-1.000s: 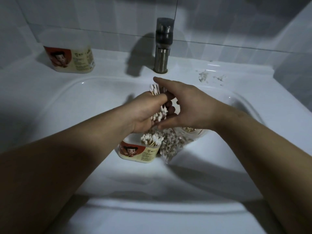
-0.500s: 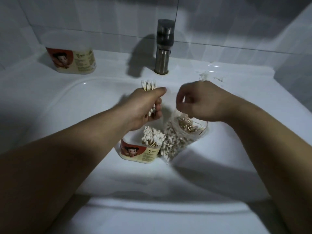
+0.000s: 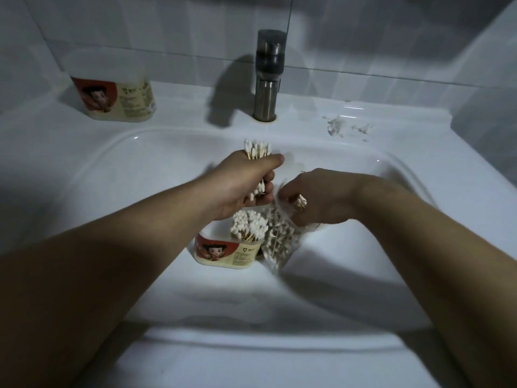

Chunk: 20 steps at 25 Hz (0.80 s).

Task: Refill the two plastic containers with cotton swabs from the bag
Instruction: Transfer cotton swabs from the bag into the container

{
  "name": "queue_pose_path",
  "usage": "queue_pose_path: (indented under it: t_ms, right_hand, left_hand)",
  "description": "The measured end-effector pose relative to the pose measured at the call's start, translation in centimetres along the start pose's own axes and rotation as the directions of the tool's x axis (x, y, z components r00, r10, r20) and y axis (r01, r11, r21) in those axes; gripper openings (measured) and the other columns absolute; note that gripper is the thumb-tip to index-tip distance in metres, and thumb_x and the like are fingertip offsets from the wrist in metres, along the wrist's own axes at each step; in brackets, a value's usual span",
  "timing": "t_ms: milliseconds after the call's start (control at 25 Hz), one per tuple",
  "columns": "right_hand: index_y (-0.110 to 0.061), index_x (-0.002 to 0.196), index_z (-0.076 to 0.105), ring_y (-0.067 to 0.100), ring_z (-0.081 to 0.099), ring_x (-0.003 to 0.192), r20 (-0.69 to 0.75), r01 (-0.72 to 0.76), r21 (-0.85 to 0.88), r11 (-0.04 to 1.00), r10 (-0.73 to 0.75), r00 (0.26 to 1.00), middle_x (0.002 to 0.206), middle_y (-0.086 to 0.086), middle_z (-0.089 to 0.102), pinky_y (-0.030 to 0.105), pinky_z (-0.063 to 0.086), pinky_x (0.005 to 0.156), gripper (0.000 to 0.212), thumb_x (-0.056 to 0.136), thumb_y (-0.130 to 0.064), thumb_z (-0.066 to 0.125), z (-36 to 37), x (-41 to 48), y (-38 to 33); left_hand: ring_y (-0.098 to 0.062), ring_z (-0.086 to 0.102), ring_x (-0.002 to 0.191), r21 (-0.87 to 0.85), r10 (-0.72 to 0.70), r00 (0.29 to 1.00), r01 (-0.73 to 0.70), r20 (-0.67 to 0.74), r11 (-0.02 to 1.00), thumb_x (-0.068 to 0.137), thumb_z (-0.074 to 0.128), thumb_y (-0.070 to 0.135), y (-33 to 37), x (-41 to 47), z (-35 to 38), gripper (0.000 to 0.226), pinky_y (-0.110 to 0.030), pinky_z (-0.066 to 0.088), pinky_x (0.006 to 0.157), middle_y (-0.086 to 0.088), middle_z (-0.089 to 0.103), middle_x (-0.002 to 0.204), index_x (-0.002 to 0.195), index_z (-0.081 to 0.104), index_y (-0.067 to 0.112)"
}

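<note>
My left hand [image 3: 246, 186] grips a bundle of cotton swabs [image 3: 256, 149], held upright above the sink basin. Below it stands an open plastic container [image 3: 228, 250] with a red cartoon label, partly filled with upright swabs [image 3: 249, 226]. A clear bag [image 3: 279, 242] of swabs lies against the container's right side. My right hand [image 3: 319, 197] reaches into the bag's mouth with curled fingers; what they hold is hidden by the plastic. A second labelled container [image 3: 114, 98] stands on the counter at the back left.
The white sink basin [image 3: 140, 169] holds the near container and bag. A steel tap [image 3: 268, 77] rises behind the basin. White crumbs or residue [image 3: 337, 126] lie on the counter at the back right. Tiled walls close off the back and right.
My right hand has let go of the bundle, drawn away to the right and dropped down into the bag. My left hand keeps the swab bundle and has shifted slightly.
</note>
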State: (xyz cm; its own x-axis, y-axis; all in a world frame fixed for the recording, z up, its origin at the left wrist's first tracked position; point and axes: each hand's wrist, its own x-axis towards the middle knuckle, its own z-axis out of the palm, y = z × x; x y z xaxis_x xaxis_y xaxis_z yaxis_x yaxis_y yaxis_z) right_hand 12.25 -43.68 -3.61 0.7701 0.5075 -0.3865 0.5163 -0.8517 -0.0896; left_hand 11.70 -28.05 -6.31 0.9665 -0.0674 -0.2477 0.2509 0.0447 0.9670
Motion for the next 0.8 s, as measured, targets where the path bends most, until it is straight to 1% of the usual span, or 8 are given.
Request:
queue_pose_path:
  t_ms: [80,200,280,360,480,600,720,800]
  right_hand:
    - [-0.034,0.074,0.052,0.018,0.063,0.073,-0.012,-0.004,0.088,0.996,0.005,1.000,0.080,-0.006,0.063,0.032,0.051,0.060,0.020,0.085,-0.021,0.063,0.1,0.2,0.0]
    - [-0.029,0.079,0.061,0.021,0.067,0.080,0.033,-0.009,0.161,0.987,0.004,0.999,0.089,0.000,0.068,0.040,0.058,0.069,0.020,0.078,-0.009,0.060,-0.2,-0.2,0.5]
    - [-0.024,0.086,0.069,0.017,0.068,0.080,0.029,-0.007,0.209,0.978,0.001,1.000,0.090,-0.001,0.072,0.036,0.057,0.069,0.026,0.075,-0.004,0.058,-0.4,-0.4,0.8]
    - [-0.023,0.092,0.073,0.015,0.070,0.083,0.010,-0.028,0.240,0.970,0.026,1.000,0.091,-0.004,0.073,0.030,0.058,0.071,0.033,0.075,0.000,0.056,-0.5,-0.4,1.2]
    - [-0.028,0.099,0.072,0.012,0.065,0.083,-0.002,-0.042,0.104,0.994,0.043,0.999,0.095,-0.009,0.071,0.029,0.056,0.069,0.035,0.076,-0.006,0.057,-0.2,0.0,1.1]
    - [-0.032,0.109,0.070,0.009,0.059,0.076,-0.068,-0.034,0.000,0.999,0.034,0.997,0.090,-0.008,0.067,0.029,0.053,0.068,0.034,0.082,-0.015,0.058,0.2,0.3,0.6]
    - [-0.031,0.117,0.066,0.014,0.058,0.078,-0.102,-0.005,-0.042,0.999,0.001,0.995,0.092,-0.007,0.063,0.027,0.045,0.068,0.029,0.094,-0.023,0.052,0.5,0.6,0.3]
    - [-0.027,0.115,0.061,0.015,0.055,0.077,-0.049,-0.004,-0.036,0.999,0.002,0.999,0.094,-0.005,0.061,0.027,0.044,0.065,0.023,0.096,-0.021,0.049,0.5,0.5,0.2]
  left_hand:
    - [-0.008,0.054,0.051,0.014,0.005,1.000,-0.005,-0.001,1.000,0.099,0.066,0.025,-0.1,0.1,0.0,0.017,-0.026,0.053,0.055,0.005,0.054,0.061,0.085,0.058,0.017]
    - [-0.008,0.054,0.052,0.019,0.007,1.000,-0.007,0.003,1.000,0.099,0.066,0.025,0.0,0.2,-0.2,0.017,-0.025,0.054,0.056,0.003,0.054,0.064,0.087,0.058,0.017]
    - [-0.008,0.055,0.052,0.025,0.012,1.000,-0.013,0.015,1.000,0.099,0.065,0.025,0.1,0.2,-0.2,0.016,-0.025,0.054,0.056,0.003,0.054,0.064,0.087,0.058,0.017]
    - [-0.008,0.056,0.052,0.063,0.028,0.999,-0.030,0.026,0.998,0.099,0.065,0.024,-0.1,0.1,-0.2,0.016,-0.025,0.054,0.055,0.002,0.056,0.067,0.086,0.060,0.016]
    - [-0.011,0.055,0.054,0.150,0.067,0.997,-0.074,0.047,0.986,0.099,0.064,0.021,-0.5,0.2,-0.2,0.013,-0.024,0.049,0.051,-0.002,0.060,0.077,0.090,0.063,0.013]
    - [-0.012,0.055,0.054,0.239,0.086,0.995,-0.097,0.054,0.966,0.099,0.065,0.021,-0.6,0.3,-0.2,0.013,-0.026,0.049,0.052,-0.004,0.064,0.082,0.088,0.064,0.014]
    - [-0.013,0.056,0.055,0.269,0.090,0.993,-0.109,0.082,0.957,0.098,0.065,0.020,-0.7,0.2,-0.2,0.015,-0.028,0.050,0.055,-0.006,0.064,0.080,0.085,0.065,0.013]
    - [-0.014,0.057,0.058,0.279,0.089,0.992,-0.112,0.095,0.954,0.098,0.065,0.021,-0.7,0.2,-0.2,0.016,-0.029,0.051,0.057,-0.006,0.065,0.080,0.085,0.066,0.013]
